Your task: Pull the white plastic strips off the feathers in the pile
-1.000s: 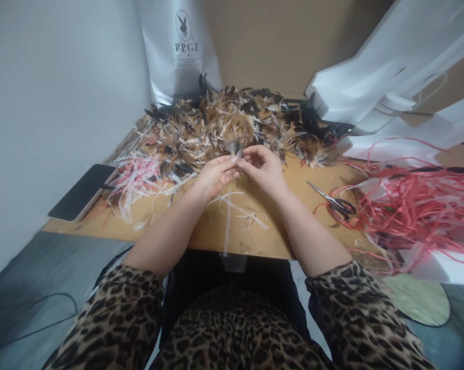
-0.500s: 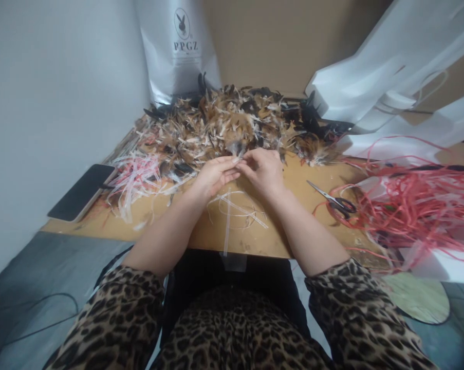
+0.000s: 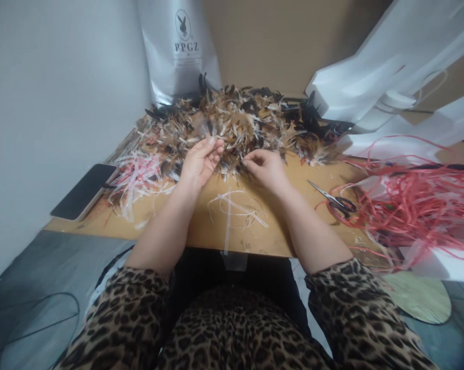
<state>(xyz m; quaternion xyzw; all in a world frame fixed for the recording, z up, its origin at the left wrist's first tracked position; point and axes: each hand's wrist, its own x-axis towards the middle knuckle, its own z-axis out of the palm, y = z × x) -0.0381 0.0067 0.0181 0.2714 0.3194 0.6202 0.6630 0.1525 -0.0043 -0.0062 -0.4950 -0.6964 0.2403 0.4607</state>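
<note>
Left hand (image 3: 198,163) fingers loosely together on the feathers (image 3: 235,123) heaped at mid-desk; right hand (image 3: 265,167) pinched at the heap's near edge, on what cannot be told. Could easily scatter loose feathers off the desk (image 3: 216,234) with a quick sweep, or snag the cord (image 3: 409,205) near the scissors (image 3: 334,199).

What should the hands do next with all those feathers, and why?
Probably pinch up one feather. The left hand lies with loose fingers on the near edge of the feather pile, and the right hand is curled at the same edge. Neither clearly holds anything, so picking from the pile seems likeliest.
</note>
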